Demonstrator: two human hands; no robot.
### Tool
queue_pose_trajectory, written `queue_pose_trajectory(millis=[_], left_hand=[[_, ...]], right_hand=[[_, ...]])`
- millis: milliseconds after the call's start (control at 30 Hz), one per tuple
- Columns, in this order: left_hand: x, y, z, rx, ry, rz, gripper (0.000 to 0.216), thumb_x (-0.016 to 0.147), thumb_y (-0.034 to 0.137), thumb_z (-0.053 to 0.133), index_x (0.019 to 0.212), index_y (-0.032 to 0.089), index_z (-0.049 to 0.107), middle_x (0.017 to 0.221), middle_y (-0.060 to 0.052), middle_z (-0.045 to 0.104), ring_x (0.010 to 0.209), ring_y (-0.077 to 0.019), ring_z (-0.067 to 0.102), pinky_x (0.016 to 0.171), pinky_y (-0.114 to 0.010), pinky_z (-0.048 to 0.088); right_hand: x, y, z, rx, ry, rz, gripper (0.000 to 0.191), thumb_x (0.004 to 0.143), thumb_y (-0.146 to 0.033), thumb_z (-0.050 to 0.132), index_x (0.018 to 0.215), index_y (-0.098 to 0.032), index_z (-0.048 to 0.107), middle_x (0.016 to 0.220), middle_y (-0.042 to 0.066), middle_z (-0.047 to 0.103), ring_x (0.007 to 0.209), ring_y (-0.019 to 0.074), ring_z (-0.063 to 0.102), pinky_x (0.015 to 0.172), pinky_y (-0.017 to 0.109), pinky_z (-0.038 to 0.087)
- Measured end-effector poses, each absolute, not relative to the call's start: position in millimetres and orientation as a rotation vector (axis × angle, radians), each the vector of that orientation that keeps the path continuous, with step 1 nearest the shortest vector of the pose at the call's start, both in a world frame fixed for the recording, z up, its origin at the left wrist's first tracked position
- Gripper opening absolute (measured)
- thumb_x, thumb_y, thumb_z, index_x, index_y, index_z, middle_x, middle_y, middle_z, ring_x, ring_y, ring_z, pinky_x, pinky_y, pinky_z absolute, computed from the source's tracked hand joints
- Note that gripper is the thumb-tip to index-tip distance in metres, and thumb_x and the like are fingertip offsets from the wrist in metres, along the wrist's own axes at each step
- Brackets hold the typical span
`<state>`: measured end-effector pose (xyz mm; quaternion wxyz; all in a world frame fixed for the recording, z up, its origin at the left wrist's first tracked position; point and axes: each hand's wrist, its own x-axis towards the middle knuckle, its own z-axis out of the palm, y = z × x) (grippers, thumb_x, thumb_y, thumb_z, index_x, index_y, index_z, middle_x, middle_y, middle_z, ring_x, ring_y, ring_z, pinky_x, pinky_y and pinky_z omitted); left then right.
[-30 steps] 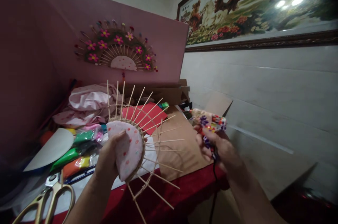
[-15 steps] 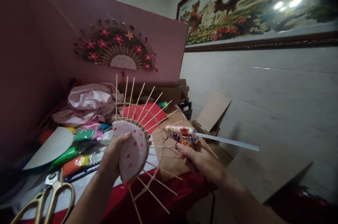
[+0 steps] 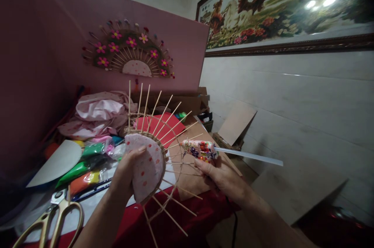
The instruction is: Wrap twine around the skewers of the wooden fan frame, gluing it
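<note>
My left hand (image 3: pixel 125 174) grips a half-round piece covered in pink spotted fabric (image 3: pixel 147 166), its thumb lying on the front face. Thin wooden sticks (image 3: pixel 172 123) fan out from the curved edge, with twine (image 3: pixel 181 168) strung across them and a braided cord along the rim. My right hand (image 3: pixel 217 176) is closed around a decorated glue gun (image 3: pixel 200 150). A long translucent glue stick (image 3: pixel 251 155) juts from its back end. The gun's nozzle points left and lies close to the twine and a stick; whether it touches, I cannot tell.
Gold-handled scissors (image 3: pixel 55 217) lie at the lower left, near bags of coloured clay (image 3: pixel 78 174) and a white half-disc (image 3: pixel 57 164). Crumpled pink fabric (image 3: pixel 101 109) and red card (image 3: pixel 163 127) are behind. A flowered fan (image 3: pixel 131 51) hangs on the pink board (image 3: pixel 187 57).
Very little differs. The glue stick's far end sits slightly closer to the gun, and the view has shifted a touch; both hands keep their holds.
</note>
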<state>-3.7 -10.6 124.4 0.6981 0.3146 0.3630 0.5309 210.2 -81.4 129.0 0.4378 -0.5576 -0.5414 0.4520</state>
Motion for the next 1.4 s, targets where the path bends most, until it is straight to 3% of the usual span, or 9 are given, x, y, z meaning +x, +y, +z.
queue_pose_trajectory(millis=[700,1400], left_hand=[[-4.2,-11.1,123.7,0.707,0.728,1.152,0.019,0.062,0.024,0.060,0.072,0.009,0.066,0.059,-0.012,0.069,0.048,-0.0253,0.064,0.043,-0.033,0.051],[-2.3,-12.4,127.1,0.720,0.745,1.175,0.020,0.060,0.024,0.061,0.072,0.009,0.065,0.058,-0.011,0.068,0.044,-0.0229,0.062,0.040,-0.031,0.050]], right_hand=[[208.7,-80.7,126.5,-1.379,-1.387,1.128,0.042,0.081,-0.055,0.046,0.062,-0.020,0.038,0.041,-0.008,0.035,0.030,0.0041,0.029,0.028,0.016,0.022],[210.0,-79.0,123.4,-1.350,-1.459,1.065,0.042,0.084,-0.052,0.044,0.059,-0.019,0.037,0.038,-0.008,0.035,0.028,0.0042,0.030,0.028,0.017,0.020]])
